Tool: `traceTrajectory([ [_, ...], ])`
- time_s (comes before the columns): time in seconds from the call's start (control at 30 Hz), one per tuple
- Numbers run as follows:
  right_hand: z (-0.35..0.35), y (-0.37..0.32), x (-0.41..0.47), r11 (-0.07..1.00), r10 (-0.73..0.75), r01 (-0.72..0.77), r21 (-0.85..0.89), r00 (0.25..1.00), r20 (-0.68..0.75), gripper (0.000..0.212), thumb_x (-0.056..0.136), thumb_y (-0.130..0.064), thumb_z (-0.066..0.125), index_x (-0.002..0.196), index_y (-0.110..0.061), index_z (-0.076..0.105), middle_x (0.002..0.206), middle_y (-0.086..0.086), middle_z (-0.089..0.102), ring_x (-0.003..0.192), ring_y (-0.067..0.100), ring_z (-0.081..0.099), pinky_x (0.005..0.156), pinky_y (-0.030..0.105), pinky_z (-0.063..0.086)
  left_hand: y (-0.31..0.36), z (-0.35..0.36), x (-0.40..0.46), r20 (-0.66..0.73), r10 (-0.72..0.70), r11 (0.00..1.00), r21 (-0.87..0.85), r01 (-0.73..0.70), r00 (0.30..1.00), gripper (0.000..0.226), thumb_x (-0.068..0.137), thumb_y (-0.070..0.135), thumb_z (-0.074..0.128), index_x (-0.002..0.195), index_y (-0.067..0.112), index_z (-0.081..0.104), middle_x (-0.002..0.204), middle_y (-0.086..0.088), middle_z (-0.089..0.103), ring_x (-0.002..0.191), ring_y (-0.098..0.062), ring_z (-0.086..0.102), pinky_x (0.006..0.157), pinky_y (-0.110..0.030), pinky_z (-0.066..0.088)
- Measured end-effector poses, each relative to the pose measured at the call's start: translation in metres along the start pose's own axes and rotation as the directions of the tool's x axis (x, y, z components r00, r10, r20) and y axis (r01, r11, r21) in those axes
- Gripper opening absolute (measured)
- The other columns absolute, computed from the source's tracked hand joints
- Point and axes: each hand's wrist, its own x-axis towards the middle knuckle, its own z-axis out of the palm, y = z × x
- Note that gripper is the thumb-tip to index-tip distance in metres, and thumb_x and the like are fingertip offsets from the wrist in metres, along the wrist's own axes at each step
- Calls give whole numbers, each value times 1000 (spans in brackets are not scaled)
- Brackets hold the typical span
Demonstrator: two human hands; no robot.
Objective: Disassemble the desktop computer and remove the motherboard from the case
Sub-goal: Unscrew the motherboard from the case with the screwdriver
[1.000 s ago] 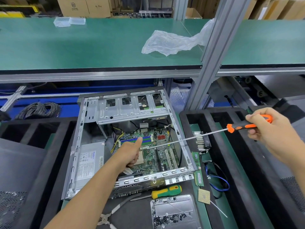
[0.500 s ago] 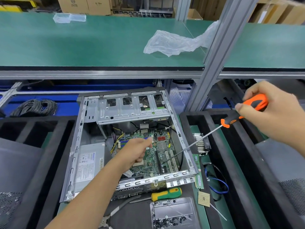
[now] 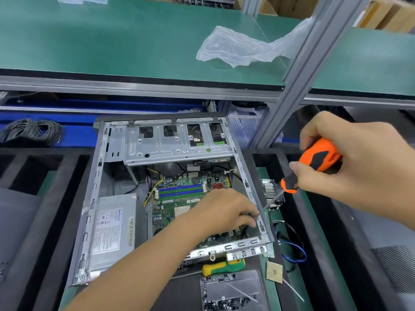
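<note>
The open grey computer case (image 3: 96, 198) lies flat in front of me. Its green motherboard (image 3: 179, 198) sits inside, with blue and green memory slots. A silver power supply (image 3: 112, 232) fills the case's left side. My right hand (image 3: 350, 158) grips the orange-and-black handle of a long screwdriver (image 3: 314, 162). The shaft slants down left into the case's right side. My left hand (image 3: 224, 212) rests over the board's right part, its fingertips pinching the shaft near the tip. The tip itself is hidden.
A yellow-green screwdriver (image 3: 224, 267) and a clear tray of screws (image 3: 231, 292) lie in front of the case. A heatsink (image 3: 270, 191), blue cable (image 3: 294, 252) and CPU chip (image 3: 274, 274) lie to the right. Black foam trays flank the case. Plastic wrap (image 3: 235, 48) sits on the green shelf.
My right hand has lifted and tilted the screwdriver steeper, its tip now down inside the case. My left hand slid right across the board to the shaft near the case wall.
</note>
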Motion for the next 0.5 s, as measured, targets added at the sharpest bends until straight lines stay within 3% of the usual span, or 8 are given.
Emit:
traceTrajectory([
  [0.17,-1,2,-8,999,-3,3,-32,1000,6,29,72,-52,60,84,-31,44,53,-10,48,66,9,52,55,14,39,-8,6,0,-37,32,997,-75,-34,999,15,87,42,68,92,30,75,87,15,69,74,1,53,80,-34,53],
  [0.23,3,1,-11,999,20,-19,-38,999,38,29,73,-54,58,82,-31,43,70,-6,54,68,6,51,55,11,39,-12,10,-1,-14,20,995,-101,-21,1000,16,87,42,69,92,28,75,86,14,69,72,2,50,77,-33,53],
  [0.3,7,0,-12,999,35,-33,-34,997,70,28,73,-55,56,82,-33,42,92,-17,54,69,2,51,56,8,38,-13,12,-1,12,21,995,-102,-20,1000,16,87,41,68,92,27,75,87,14,69,74,1,52,76,-31,52],
  [0.5,16,0,-9,1000,22,-21,-14,995,97,28,74,-55,56,83,-34,41,92,-23,51,68,-3,49,57,7,37,-12,16,3,74,5,994,-112,4,997,16,87,42,68,93,28,75,89,15,69,84,-5,61,79,-31,52],
])
